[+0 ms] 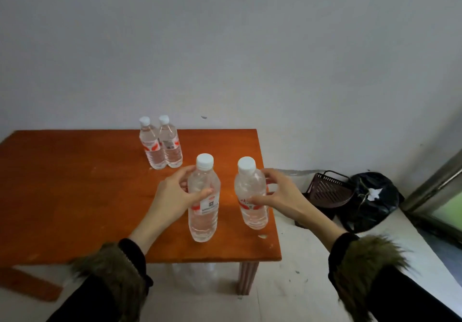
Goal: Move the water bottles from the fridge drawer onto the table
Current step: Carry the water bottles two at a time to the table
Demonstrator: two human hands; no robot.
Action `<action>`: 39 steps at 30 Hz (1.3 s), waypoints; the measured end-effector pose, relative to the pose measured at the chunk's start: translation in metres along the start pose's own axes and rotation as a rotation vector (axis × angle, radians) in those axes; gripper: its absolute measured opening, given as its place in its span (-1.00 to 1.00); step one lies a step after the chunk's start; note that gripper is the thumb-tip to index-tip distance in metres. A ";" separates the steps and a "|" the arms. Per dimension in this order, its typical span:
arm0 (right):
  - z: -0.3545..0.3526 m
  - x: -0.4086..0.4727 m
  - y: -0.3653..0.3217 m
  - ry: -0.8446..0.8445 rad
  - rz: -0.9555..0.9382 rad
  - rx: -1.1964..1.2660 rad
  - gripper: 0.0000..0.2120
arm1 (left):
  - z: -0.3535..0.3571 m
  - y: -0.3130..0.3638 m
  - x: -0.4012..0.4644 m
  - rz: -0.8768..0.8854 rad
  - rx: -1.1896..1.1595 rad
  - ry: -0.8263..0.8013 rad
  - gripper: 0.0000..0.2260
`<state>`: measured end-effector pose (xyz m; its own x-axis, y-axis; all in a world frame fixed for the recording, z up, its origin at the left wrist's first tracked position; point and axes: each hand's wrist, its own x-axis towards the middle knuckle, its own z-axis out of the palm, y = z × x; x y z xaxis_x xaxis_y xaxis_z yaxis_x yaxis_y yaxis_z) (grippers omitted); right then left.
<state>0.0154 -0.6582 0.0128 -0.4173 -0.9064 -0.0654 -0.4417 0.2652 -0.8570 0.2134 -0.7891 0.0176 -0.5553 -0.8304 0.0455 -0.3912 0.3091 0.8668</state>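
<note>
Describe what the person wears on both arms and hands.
Both hands, left hand and right hand, are bare, with no gloves; no rings or watch show. Each arm has a black sleeve ending in a shaggy olive-brown fur cuff, with a dark inner band at the wrist.

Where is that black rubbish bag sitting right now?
In the head view, the black bag lies on the floor at the right, beyond the orange table, against the wall and just right of a dark slatted basket.

Two bottles (161,144) behind, two bottles (226,196) front, on table (75,184).
</note>
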 end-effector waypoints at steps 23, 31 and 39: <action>0.060 0.283 0.043 -0.033 0.300 0.023 -0.34 | 0.009 -0.112 0.278 -0.058 0.130 -0.158 -0.34; 0.059 0.320 0.045 -0.093 0.277 0.080 -0.38 | 0.013 -0.123 0.313 -0.028 0.060 -0.323 -0.39; 0.061 0.330 0.051 -0.111 0.274 0.118 -0.36 | 0.013 -0.129 0.323 -0.037 -0.014 -0.359 -0.41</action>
<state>-0.0967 -0.9638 -0.0834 -0.4162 -0.8383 -0.3522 -0.2270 0.4709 -0.8525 0.0753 -1.0909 -0.0861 -0.7639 -0.6248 -0.1612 -0.4074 0.2734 0.8714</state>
